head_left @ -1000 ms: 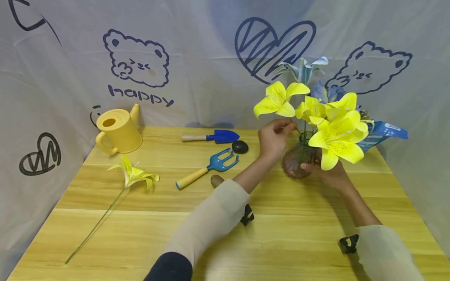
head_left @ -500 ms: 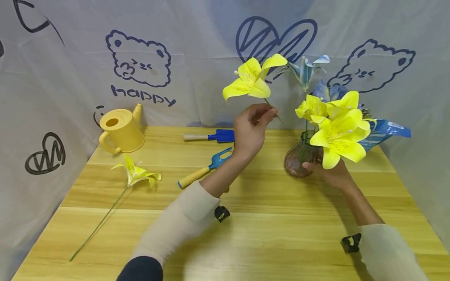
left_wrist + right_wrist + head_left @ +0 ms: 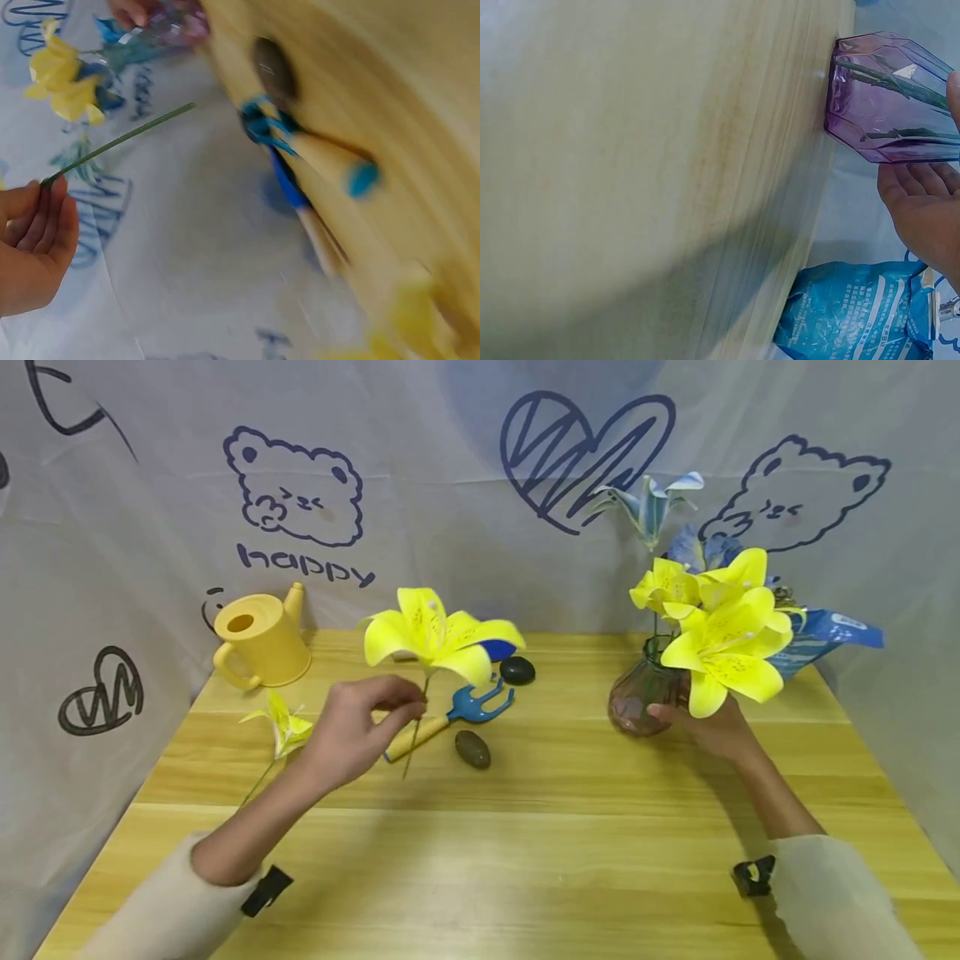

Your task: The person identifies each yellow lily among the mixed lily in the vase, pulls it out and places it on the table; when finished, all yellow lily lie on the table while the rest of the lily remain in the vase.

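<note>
My left hand (image 3: 356, 727) pinches the green stem (image 3: 120, 142) of a yellow artificial lily (image 3: 435, 635), blossom upright, above the table's left-centre. Below the blossom, the stem's lower end hangs free. At the right, my right hand (image 3: 712, 727) grips a purple-tinted glass vase (image 3: 633, 697), thumb on its near side; the other fingers are partly hidden. Cut stems show inside the vase in the right wrist view. Several yellow lilies (image 3: 723, 643) and a pale blue lily (image 3: 648, 514) stand in it. Another yellow lily (image 3: 281, 727) lies on the table, partly behind my left arm.
A yellow watering can (image 3: 262, 639) stands at the back left. Past the held lily lie a blue garden fork (image 3: 472, 706), a blue trowel (image 3: 498, 649), a black stone (image 3: 517, 671) and a brown stone (image 3: 472, 749). Behind the vase is a blue packet (image 3: 825, 635).
My left hand has drawn the yellow lily away from the vase, leftward and down, to above the garden fork. My right hand has stayed on the vase.
</note>
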Action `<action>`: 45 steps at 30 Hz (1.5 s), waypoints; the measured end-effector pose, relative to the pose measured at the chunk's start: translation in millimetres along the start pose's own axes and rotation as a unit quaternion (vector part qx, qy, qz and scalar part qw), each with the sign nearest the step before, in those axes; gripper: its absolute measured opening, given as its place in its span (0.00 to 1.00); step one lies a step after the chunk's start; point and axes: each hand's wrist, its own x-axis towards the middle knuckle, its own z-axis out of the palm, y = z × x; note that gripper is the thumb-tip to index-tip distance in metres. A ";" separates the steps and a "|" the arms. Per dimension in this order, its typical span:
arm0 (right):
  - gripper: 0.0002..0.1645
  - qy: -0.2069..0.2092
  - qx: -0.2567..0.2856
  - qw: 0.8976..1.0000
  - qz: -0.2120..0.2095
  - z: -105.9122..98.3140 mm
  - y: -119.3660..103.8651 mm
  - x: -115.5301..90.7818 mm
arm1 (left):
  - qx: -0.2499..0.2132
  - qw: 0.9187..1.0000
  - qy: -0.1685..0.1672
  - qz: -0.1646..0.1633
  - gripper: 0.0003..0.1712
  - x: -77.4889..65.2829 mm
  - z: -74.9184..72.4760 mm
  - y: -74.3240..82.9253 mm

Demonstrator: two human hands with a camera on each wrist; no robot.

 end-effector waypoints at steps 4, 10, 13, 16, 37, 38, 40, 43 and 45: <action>0.54 -0.001 0.006 1.000 -0.006 0.2 -1.1 1.6 | 0.068 0.994 -0.063 -0.049 0.03 -36.6 -22.4 -15.1; 0.56 -0.005 0.019 1.000 -0.025 -0.2 -0.2 2.6 | 0.121 0.976 -0.145 -0.112 0.05 -75.0 -40.9 -31.9; 0.55 -0.008 0.022 0.999 -0.026 -0.9 -0.2 2.6 | 0.118 0.966 -0.190 -0.129 0.06 -93.3 -47.5 -42.5; 0.56 -0.012 0.020 0.999 -0.030 -1.3 -0.7 3.3 | 0.099 0.958 -0.225 -0.147 0.07 -111.2 -51.0 -55.2; 0.55 -0.011 0.035 0.999 -0.027 -1.2 -0.4 0.5 | 0.151 0.933 -0.221 -0.241 0.02 -137.1 -51.5 -81.6; 0.54 -0.011 0.035 0.999 -0.025 -1.1 -0.1 0.5 | 0.158 0.933 -0.222 -0.236 0.02 -135.0 -54.0 -79.8; 0.54 -0.010 0.031 0.999 -0.021 -0.7 0.3 0.8 | 0.171 0.934 -0.221 -0.224 0.03 -127.2 -63.1 -74.2; 0.54 -0.010 0.024 0.999 -0.022 -0.6 1.2 1.2 | 0.193 0.941 -0.203 -0.190 0.05 -104.9 -84.6 -60.9; 0.54 -0.010 0.020 1.000 -0.020 -0.6 2.0 1.3 | 0.187 0.949 -0.181 -0.177 0.04 -83.4 -97.0 -47.8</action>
